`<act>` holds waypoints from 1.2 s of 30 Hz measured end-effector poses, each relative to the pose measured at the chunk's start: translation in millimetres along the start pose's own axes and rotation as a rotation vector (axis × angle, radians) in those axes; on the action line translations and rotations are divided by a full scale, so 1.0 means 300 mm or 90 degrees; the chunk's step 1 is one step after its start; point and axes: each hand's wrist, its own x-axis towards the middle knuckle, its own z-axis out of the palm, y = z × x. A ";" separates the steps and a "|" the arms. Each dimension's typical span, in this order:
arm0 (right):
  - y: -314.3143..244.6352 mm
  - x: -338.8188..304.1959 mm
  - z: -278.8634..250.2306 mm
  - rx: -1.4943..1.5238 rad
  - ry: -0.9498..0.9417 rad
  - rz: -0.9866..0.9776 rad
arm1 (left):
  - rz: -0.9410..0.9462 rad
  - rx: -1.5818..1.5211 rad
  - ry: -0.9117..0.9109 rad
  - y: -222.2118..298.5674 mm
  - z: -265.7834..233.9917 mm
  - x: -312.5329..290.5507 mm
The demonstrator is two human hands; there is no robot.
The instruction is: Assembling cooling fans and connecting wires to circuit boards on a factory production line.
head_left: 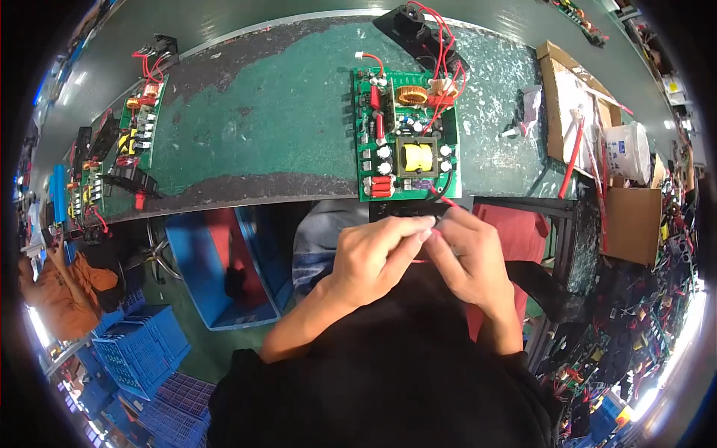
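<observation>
Left hand [377,254] has fingertips together, right hand [474,254] curls against them; whether it's closed, or what's held, I cannot tell. Board [385,196] lies just beyond both

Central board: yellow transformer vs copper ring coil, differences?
The yellow transformer is boxy with a dark frame; the copper ring coil is rounded. The transformer looks larger than the coil. The coil sits farther back than the transformer. Both sit on the green board.

The workbench [261,112] is scuffed and patchily worn, the circuit board [403,134] is topped with shiny metal windings [411,95], the tub [629,151] is made of smooth plastic, the box below [631,224] of matt cardboard.
</observation>
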 end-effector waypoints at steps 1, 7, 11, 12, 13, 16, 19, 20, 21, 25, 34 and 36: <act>-0.002 0.000 0.009 0.023 0.079 -0.002 | -0.121 -0.050 -0.012 0.014 -0.007 -0.004; 0.032 0.011 0.053 -0.104 0.289 -0.248 | -0.420 -0.288 -0.093 0.000 -0.033 0.003; 0.010 0.016 0.077 0.017 0.260 -0.121 | -0.499 -0.352 -0.004 0.023 -0.007 -0.002; 0.007 0.017 0.086 0.032 0.254 -0.097 | -0.522 -0.361 0.023 0.024 0.003 -0.008; 0.005 0.020 0.093 0.047 0.248 -0.074 | -0.545 -0.370 0.050 0.023 0.007 -0.013; -0.007 0.033 0.098 -0.008 0.238 -0.102 | -0.589 -0.385 0.053 0.028 0.001 -0.008; 0.000 0.056 0.096 -0.110 0.209 -0.132 | -0.568 -0.383 0.052 0.011 0.000 -0.017; -0.002 0.060 0.085 -0.121 0.193 -0.101 | -0.569 -0.388 0.057 0.011 -0.002 -0.021; -0.005 0.073 0.074 -0.182 0.199 -0.120 | -0.568 -0.377 0.059 0.013 -0.005 -0.026; -0.025 0.135 0.033 -0.376 0.161 -0.184 | -0.581 -0.369 0.067 0.013 -0.009 -0.037; -0.081 0.164 0.033 -0.530 0.035 -0.186 | -0.579 -0.390 0.087 -0.021 -0.034 -0.056; -0.083 0.165 0.038 -0.528 0.034 -0.187 | -0.577 -0.399 0.085 -0.024 -0.034 -0.058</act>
